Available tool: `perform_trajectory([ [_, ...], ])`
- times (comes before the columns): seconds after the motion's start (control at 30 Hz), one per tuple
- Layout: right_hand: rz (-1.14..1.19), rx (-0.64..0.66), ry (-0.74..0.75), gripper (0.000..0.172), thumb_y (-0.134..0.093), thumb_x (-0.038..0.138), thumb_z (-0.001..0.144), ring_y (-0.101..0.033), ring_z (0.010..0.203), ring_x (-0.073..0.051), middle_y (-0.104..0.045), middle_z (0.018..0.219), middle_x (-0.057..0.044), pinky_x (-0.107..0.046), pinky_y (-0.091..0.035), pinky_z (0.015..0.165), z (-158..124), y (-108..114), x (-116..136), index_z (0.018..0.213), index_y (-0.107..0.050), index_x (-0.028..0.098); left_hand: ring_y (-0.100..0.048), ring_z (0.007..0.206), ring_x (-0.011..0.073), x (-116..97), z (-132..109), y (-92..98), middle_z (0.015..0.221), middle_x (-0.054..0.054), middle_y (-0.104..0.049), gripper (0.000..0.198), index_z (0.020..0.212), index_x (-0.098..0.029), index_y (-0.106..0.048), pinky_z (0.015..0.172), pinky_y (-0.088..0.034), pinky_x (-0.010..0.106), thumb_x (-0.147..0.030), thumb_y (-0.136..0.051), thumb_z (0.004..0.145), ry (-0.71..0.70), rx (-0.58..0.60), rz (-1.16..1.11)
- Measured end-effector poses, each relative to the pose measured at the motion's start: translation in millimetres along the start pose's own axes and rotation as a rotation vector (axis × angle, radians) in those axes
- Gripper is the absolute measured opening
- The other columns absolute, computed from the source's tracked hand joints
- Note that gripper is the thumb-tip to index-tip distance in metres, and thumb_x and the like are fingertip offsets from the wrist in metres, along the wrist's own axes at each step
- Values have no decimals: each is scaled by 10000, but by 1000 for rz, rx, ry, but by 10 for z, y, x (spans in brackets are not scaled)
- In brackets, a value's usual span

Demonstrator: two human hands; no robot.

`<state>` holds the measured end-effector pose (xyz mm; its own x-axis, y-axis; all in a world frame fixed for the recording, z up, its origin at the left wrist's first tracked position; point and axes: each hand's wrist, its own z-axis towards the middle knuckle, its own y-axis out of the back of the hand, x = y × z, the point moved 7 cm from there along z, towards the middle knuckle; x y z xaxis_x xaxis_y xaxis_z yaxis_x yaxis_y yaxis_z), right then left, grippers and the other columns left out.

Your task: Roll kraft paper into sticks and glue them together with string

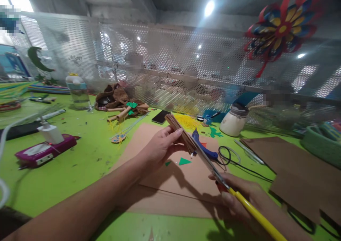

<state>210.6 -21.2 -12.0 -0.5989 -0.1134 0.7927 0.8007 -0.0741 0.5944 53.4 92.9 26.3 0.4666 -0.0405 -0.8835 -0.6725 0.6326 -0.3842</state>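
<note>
My left hand (160, 147) is closed around a folded bundle of brown paper strips (181, 132), held up over a brown cardboard sheet (170, 184). My right hand (241, 196) grips yellow-handled scissors (247, 207). Their blades (210, 164) point up and left and meet the lower end of the brown bundle. Two small green paper triangles (183, 161) lie on the cardboard below the bundle. A blue glue gun (204, 147) rests just behind the blades, its black cord looping to the right.
On the green table: a pink box with a white charger (45, 148) at left, a plastic bottle (77, 92), a brown craft pile (119, 102), a phone (160, 116), a white jar (234, 122), more brown card (298, 170) and a green basket (322, 143) at right. A perforated screen stands behind, bearing a paper flower (282, 26).
</note>
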Motion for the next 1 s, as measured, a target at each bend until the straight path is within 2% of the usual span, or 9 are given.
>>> perform_trajectory([
  [0.1, 2, -9, -6, 506, -486, 562, 773, -371, 450, -117, -446, 536, 8, -236, -309, 422, -4, 6, 7, 1001, -672, 151, -639, 775, 190, -3, -9, -16, 877, 111, -664, 144, 915, -113, -579, 747, -509, 364, -239, -514, 889, 0, 8, 9],
  [0.3, -26, -37, 11, 499, -510, 560, 765, -393, 455, -117, -559, 611, -38, -238, -314, 426, -6, 32, 8, 992, -684, 151, -642, 761, 190, -25, -11, -17, 859, 103, -669, 132, 906, -116, -591, 721, -510, 348, -236, -549, 869, -4, -7, 7],
  [0.47, -41, -37, 2, 432, -505, 503, 782, -408, 447, -122, -534, 572, -14, -236, -326, 432, -14, 30, 4, 989, -681, 167, -638, 753, 186, -32, -8, -25, 858, 105, -673, 140, 888, -114, -594, 727, -510, 352, -247, -560, 863, -5, -6, 11],
  [0.6, -32, -65, 24, 418, -517, 510, 781, -417, 451, -121, -567, 625, -28, -237, -345, 434, -16, 40, 16, 964, -687, 175, -636, 744, 181, -34, -12, -26, 837, 101, -672, 133, 873, -107, -595, 725, -512, 345, -234, -554, 866, 1, -19, 10],
  [0.8, -8, -37, -3, 462, -512, 547, 790, -367, 424, -98, -481, 567, 5, -218, -289, 394, -23, 14, 24, 981, -679, 161, -640, 713, 184, -33, -12, -25, 796, 92, -664, 112, 855, -108, -590, 702, -510, 339, -212, -549, 862, 0, -28, 2],
  [1.0, -11, -68, -12, 511, -490, 593, 786, -385, 455, -105, -503, 611, -13, -214, -294, 394, -39, 25, 54, 958, -687, 154, -638, 713, 174, -39, -15, -28, 800, 94, -668, 107, 851, -106, -596, 701, -509, 323, -193, -536, 866, -4, -30, -16],
])
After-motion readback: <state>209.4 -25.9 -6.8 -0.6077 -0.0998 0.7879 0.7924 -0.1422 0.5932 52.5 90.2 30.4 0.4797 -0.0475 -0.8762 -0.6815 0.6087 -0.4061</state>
